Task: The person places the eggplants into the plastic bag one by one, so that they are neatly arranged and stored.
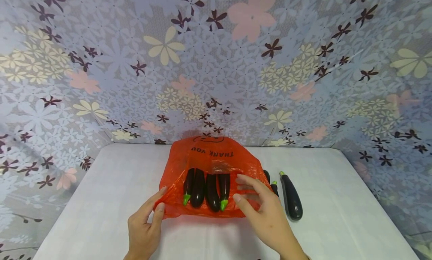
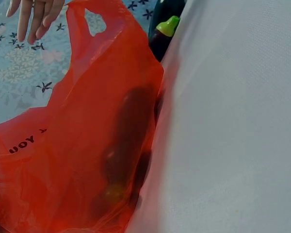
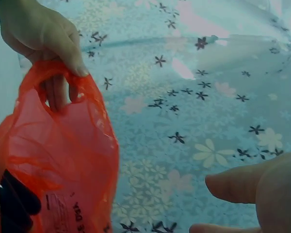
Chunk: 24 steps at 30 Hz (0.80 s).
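A red plastic bag (image 1: 202, 151) printed "THANK YOU" lies on the table with its mouth facing me. Inside it several dark eggplants (image 1: 198, 190) with green stem ends lie side by side. My left hand (image 1: 145, 224) is at the bag's left edge; the right wrist view shows its fingers (image 3: 63, 51) hooked through a bag handle (image 3: 48, 70). Over the bag's right side, my right hand (image 1: 264, 211) hovers with spread, slightly bent fingers and nothing in them. To the right, one eggplant (image 1: 291, 198) lies on the table.
More eggplants (image 1: 274, 188) lie beside the bag's right edge, partly hidden by it. The white-covered table (image 1: 125, 177) stands against flower-patterned sheeting (image 1: 219, 65) at the back and both sides.
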Motion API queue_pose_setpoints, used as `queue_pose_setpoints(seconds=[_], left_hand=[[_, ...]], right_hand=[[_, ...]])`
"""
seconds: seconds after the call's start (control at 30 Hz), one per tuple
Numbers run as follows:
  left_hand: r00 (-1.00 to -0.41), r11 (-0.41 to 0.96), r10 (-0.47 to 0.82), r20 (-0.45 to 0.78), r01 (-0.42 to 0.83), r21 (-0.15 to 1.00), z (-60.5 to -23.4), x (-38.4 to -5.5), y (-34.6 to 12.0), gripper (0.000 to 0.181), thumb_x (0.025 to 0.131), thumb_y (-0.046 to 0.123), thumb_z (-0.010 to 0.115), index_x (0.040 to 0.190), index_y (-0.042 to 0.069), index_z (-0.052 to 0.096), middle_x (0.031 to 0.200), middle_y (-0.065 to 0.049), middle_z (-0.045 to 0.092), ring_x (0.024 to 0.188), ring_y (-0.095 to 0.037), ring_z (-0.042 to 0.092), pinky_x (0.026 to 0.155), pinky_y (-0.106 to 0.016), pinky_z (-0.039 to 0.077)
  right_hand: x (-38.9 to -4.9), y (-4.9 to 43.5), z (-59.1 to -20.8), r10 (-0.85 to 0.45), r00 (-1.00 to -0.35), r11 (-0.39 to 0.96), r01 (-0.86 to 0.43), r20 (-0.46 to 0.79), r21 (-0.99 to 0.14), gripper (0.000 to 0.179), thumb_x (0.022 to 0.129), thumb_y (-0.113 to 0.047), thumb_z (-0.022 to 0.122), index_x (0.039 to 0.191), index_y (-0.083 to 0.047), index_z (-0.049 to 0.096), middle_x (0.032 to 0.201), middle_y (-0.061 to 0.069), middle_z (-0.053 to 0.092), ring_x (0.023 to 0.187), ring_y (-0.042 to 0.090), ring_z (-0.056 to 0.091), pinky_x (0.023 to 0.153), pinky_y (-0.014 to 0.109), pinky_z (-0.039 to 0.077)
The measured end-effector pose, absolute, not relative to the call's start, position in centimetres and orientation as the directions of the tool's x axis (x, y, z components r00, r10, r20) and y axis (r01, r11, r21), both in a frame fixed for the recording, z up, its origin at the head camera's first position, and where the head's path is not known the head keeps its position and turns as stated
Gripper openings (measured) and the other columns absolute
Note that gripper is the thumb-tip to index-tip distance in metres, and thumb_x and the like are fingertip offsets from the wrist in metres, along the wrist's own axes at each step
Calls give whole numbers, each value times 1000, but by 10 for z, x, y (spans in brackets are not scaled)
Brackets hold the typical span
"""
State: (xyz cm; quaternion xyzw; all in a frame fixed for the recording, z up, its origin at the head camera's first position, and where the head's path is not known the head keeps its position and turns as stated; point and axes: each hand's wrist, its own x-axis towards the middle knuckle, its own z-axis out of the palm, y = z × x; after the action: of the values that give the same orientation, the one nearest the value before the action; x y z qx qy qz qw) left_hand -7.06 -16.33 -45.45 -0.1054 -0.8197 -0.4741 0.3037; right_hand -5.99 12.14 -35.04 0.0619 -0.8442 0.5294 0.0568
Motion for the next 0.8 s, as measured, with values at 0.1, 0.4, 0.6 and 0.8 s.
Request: queue_pose_setpoints(seconds=[0.1,0.4,0.6,0.8], left_hand=[[-783,522,-113,612,477,707,-455,-71,-163,35,92,-6,66,126,0,69,122,-11,71,118,-3,62,97,-14,46],[-736,503,-103,670,543,673,-454,-72,-163,36,89,-10,67,124,-1,70,121,-13,71,118,-7,64,97,-16,46],[-753,504,-105,649,523,688,-454,-72,-163,35,90,-9,66,124,-2,69,121,-13,71,117,-8,64,96,-16,47],[-762,499,-105,639,516,696,-454,-72,-163,36,90,-9,66,125,-2,69,121,-14,71,118,-9,64,97,-15,46]], right_hand=[[-58,129,-348,-41,-978,444,-202,205,-873,43,95,-25,72,136,-19,59,122,-5,65,103,8,65,90,28,57],[-58,148,-343,-5,-968,492,-222,252,-842,40,99,-22,66,137,-15,59,125,0,66,107,12,65,90,21,55],[-58,162,-344,59,-978,532,-138,199,-835,41,100,-26,65,138,-13,59,127,2,65,108,12,62,88,17,53],[-60,179,-352,114,-979,572,-73,167,-817,43,101,-31,62,140,-13,57,129,6,65,110,14,62,85,10,50]])
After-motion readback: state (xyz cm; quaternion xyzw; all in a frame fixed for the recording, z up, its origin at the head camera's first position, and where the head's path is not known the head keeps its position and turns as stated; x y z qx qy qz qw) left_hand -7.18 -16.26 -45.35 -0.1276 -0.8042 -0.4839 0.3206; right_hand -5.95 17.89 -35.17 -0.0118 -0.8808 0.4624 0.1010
